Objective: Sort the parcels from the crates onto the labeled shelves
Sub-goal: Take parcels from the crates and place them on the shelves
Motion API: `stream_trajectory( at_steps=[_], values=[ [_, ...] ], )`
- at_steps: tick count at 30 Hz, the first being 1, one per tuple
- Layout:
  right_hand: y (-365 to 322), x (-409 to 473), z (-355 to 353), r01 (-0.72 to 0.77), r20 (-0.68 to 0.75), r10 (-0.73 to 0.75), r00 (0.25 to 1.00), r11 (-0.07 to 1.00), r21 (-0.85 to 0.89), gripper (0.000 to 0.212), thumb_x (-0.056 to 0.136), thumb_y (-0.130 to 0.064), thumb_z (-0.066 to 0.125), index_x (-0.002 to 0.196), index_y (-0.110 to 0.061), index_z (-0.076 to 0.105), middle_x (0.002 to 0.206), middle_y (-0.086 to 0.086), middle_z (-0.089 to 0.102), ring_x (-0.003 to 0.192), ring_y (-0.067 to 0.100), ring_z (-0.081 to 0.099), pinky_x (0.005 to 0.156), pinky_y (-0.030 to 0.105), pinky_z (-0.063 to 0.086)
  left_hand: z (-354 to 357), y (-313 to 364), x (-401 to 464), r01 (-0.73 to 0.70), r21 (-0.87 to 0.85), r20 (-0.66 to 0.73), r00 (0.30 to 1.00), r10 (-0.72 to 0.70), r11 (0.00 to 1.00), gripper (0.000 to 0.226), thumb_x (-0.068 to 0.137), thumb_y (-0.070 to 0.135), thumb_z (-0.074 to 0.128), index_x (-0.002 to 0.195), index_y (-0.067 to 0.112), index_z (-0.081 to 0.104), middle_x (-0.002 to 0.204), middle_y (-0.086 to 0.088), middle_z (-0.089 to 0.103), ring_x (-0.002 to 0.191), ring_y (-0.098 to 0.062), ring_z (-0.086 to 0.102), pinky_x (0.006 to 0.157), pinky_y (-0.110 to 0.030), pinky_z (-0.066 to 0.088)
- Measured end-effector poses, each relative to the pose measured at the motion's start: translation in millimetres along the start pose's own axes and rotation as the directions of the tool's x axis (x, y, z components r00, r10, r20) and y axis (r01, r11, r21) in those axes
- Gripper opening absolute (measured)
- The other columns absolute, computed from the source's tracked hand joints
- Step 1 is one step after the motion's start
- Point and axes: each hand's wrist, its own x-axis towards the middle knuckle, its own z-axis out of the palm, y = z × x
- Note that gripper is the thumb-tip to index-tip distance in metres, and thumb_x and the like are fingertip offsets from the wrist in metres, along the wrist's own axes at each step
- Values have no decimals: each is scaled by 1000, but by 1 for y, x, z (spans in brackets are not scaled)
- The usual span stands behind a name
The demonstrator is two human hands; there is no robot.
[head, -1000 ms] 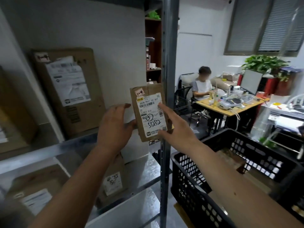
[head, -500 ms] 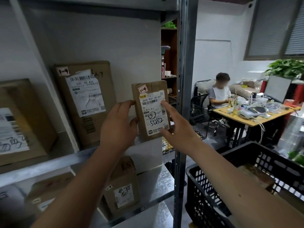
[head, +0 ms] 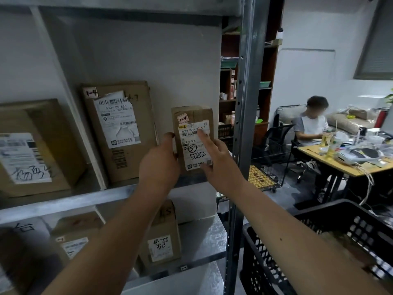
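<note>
A small brown parcel (head: 195,118) with a white label marked "5082" and a "1-4" sticker stands upright on the metal shelf (head: 63,204), near its right end. My left hand (head: 159,165) grips its left edge. My right hand (head: 221,165) lies flat against the front label, with the forefinger stretched up over the barcode. A larger parcel (head: 119,133) with a "1-4" sticker leans against the wall to the left. The black crate (head: 357,226) sits at lower right under my right forearm.
Another big parcel (head: 32,150) stands at the far left, beyond a divider. Lower shelf parcels (head: 161,243) sit below. A steel upright post (head: 242,124) bounds the shelf on the right. Beyond it a person (head: 312,124) sits at a cluttered desk (head: 348,158).
The small parcel has moved deeper onto the shelf and now stands there. My right forefinger has slid up the label. The camera has come closer to the shelf.
</note>
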Motion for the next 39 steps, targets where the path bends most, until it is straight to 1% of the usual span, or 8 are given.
stream_trajectory(
  at_steps=[2,6,11,19,22,27,33,39],
  values=[
    [2,4,2,4,-7,-4,1000,1000,9,103,94,5,65,164,-48,10,154,9,33,131,23,52,106,39,54,2,4,0,21,-20,4,1000,-21,1000,52,100,14,58,147,24,39,102,-8,73,89,-32,71,69,-43,59],
    [9,10,6,13,-7,-13,1000,1000,-14,103,94,6,66,165,-43,9,156,12,32,134,29,53,104,43,56,8,11,-4,-2,-122,44,999,7,993,55,99,16,61,148,24,38,116,-7,73,101,-31,73,81,-45,62],
    [19,17,9,44,-23,-45,999,997,-58,103,94,3,69,166,-39,9,155,14,34,132,29,55,104,37,55,16,12,0,14,-193,78,997,1,981,69,96,7,63,153,27,30,123,-1,71,107,-23,71,81,-32,56],
    [27,28,15,41,-4,-41,999,998,-46,108,92,5,69,165,-42,5,154,12,33,135,25,50,103,22,45,29,6,8,17,-152,80,997,-5,988,89,94,8,63,162,25,9,121,-6,72,97,-25,73,71,-32,53],
    [28,30,16,40,-9,-40,999,997,-72,109,92,3,69,165,-42,3,157,11,32,134,24,52,100,25,50,34,4,14,33,-121,95,995,-22,992,95,93,10,65,162,30,3,122,-6,72,96,-24,73,71,-33,54],
    [30,32,19,34,-6,-34,999,997,-71,113,90,4,71,165,-44,3,159,10,29,135,24,50,101,23,49,36,4,22,77,-98,147,987,-62,992,105,92,10,66,162,34,-7,129,-6,68,105,-24,71,86,-43,61],
    [34,31,17,7,13,-7,1000,1000,-21,113,89,4,73,164,-47,6,156,7,30,135,22,49,105,22,45,38,1,23,53,-86,126,991,-42,995,100,92,14,66,161,34,-3,122,-8,70,96,-25,71,73,-36,55],
    [33,25,19,12,-35,-13,999,999,-30,109,89,2,74,162,-49,11,157,10,28,133,23,50,105,23,45,39,-5,14,18,-68,137,990,-8,998,106,95,12,65,164,26,-14,128,-8,69,103,-25,70,78,-34,54]
  ],
)
